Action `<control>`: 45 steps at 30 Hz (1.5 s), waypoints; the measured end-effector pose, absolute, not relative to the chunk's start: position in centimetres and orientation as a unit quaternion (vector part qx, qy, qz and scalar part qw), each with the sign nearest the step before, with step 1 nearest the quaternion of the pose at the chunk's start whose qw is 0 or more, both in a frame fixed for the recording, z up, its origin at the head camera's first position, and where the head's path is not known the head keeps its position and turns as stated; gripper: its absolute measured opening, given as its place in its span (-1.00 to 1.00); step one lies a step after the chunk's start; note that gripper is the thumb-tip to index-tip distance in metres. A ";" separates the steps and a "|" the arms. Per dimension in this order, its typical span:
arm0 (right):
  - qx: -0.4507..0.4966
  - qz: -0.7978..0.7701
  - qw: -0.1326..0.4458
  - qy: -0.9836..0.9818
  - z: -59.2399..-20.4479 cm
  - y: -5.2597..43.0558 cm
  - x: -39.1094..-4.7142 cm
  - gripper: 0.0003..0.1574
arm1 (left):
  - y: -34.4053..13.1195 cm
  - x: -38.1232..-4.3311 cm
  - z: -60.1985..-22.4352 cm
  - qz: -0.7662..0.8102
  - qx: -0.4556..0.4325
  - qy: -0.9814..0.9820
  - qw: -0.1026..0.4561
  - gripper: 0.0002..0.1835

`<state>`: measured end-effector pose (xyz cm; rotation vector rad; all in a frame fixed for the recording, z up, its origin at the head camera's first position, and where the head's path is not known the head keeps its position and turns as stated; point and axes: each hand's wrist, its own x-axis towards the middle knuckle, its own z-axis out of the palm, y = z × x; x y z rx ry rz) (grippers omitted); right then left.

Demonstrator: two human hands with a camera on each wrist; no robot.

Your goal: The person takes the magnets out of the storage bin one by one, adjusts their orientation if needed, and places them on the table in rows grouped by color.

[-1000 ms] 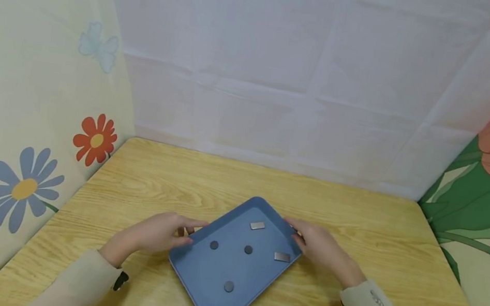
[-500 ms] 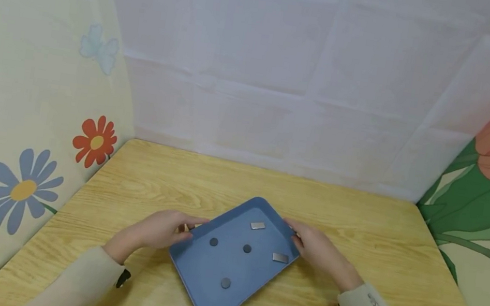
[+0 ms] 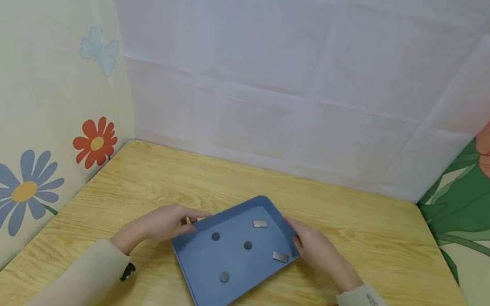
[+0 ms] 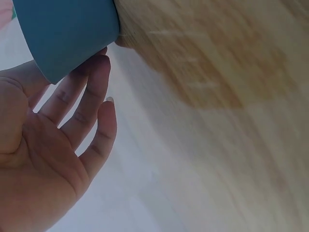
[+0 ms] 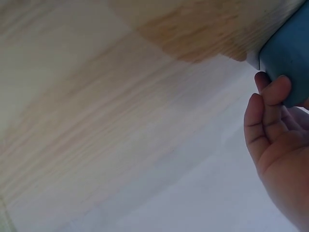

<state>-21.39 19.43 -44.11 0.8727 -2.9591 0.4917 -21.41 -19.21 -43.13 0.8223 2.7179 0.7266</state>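
Observation:
A blue rectangular tray [image 3: 234, 261] lies diagonally in front of me, over the front middle of the table. On its left rim my left hand [image 3: 166, 223] pinches the tray, thumb inside and fingers beneath the wall. The left wrist view shows those fingers [image 4: 96, 79] curled under the blue wall. At the right corner, my right hand [image 3: 318, 249] grips the tray, its fingers [image 5: 277, 92] bent against the outer wall. Inside the tray are three dark round discs, one [image 3: 248, 245] near the middle, and two silver rectangular plates, the farther one [image 3: 260, 224] near the back corner.
The wood-grained table [image 3: 167, 173] extends around the tray. A white sheet [image 3: 256, 71] hangs behind it. Flower-printed cloths stand at the left [image 3: 37, 92] and right [image 3: 489, 219] sides.
The tray's near corner has moved up and slightly left in the head view. My left hand has risen a little, and the round discs sit slightly higher in view. My right hand keeps its place.

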 end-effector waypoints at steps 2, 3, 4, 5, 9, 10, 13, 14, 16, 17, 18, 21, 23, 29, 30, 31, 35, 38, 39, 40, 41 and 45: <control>0.281 0.156 0.019 -0.947 -44.1 19.4 -21.4 -0.34 | -19.2 -21.7 -43.1 0.251 0.274 0.922 0.106 -0.45; 0.281 0.154 0.023 -0.947 -44.1 19.3 -21.4 -0.33 | -19.2 -21.8 -43.1 0.252 0.271 0.923 0.105 -0.46; 0.281 0.153 0.026 -0.947 -44.1 19.3 -21.3 -0.32 | -19.1 -22.0 -43.1 0.253 0.270 0.923 0.103 -0.46; 0.280 0.153 0.028 -0.947 -44.1 19.3 -21.3 -0.32 | -19.1 -22.1 -43.2 0.254 0.269 0.924 0.101 -0.47; 0.272 0.153 0.026 -0.950 -44.1 19.1 -21.3 -0.31 | -19.1 -22.7 -43.3 0.262 0.261 0.923 0.102 -0.48; 0.270 0.153 0.025 -0.950 -44.1 19.1 -21.3 -0.31 | -19.0 -22.8 -43.4 0.263 0.258 0.924 0.104 -0.49; 0.256 0.150 0.015 -0.955 -44.1 18.9 -21.3 -0.30 | -19.0 -23.1 -43.5 0.264 0.245 0.927 0.104 -0.50; 0.251 0.151 0.012 -0.956 -44.1 18.9 -21.2 -0.30 | -19.0 -23.1 -43.5 0.261 0.239 0.930 0.101 -0.51; 0.239 0.155 0.006 -0.958 -44.0 18.7 -21.2 -0.29 | -18.9 -23.3 -43.6 0.262 0.226 0.933 0.096 -0.52; 0.232 0.157 0.003 -0.960 -44.0 18.7 -21.2 -0.28 | -18.9 -23.4 -43.6 0.262 0.222 0.935 0.090 -0.53; 0.229 0.159 0.003 -0.960 -44.0 18.6 -21.2 -0.29 | -18.9 -23.4 -43.7 0.260 0.219 0.937 0.082 -0.55; 0.222 0.162 0.006 -0.961 -44.1 18.4 -21.2 -0.30 | -19.0 -23.6 -43.8 0.255 0.213 0.942 0.047 -0.60; 0.217 0.163 0.008 -0.962 -44.1 18.2 -21.2 -0.31 | -19.1 -23.7 -43.9 0.248 0.210 0.945 0.019 -0.63; 0.208 0.162 0.028 -0.964 -44.3 18.1 -21.2 -0.33 | -19.7 -24.1 -44.0 0.235 0.186 0.954 -0.014 -0.67; 0.208 0.160 0.033 -0.964 -44.3 18.1 -21.2 -0.34 | -19.7 -24.2 -44.0 0.235 0.182 0.955 -0.015 -0.67; 0.205 0.160 0.036 -0.965 -44.4 18.0 -21.3 -0.33 | -19.8 -24.2 -44.1 0.238 0.174 0.956 -0.014 -0.67; 0.199 0.158 0.041 -0.966 -44.4 17.9 -21.3 -0.32 | -19.9 -24.2 -44.1 0.253 0.165 0.953 -0.024 -0.71; 0.192 0.159 0.038 -0.968 -44.4 17.8 -21.4 -0.32 | -19.9 -24.2 -44.1 0.262 0.154 0.952 -0.031 -0.73; 0.190 0.161 0.035 -0.968 -44.4 17.8 -21.4 -0.32 | -19.9 -24.1 -44.1 0.266 0.146 0.952 -0.029 -0.73; 0.189 0.162 0.032 -0.968 -44.4 17.7 -21.3 -0.32 | -19.9 -24.0 -44.1 0.269 0.137 0.953 -0.026 -0.73; 0.186 0.164 0.028 -0.968 -44.4 17.7 -21.3 -0.33 | -20.0 -24.0 -44.1 0.273 0.130 0.953 -0.023 -0.73; 0.180 0.169 0.017 -0.969 -44.3 17.6 -21.1 -0.34 | -20.0 -23.6 -44.0 0.289 0.114 0.950 -0.007 -0.70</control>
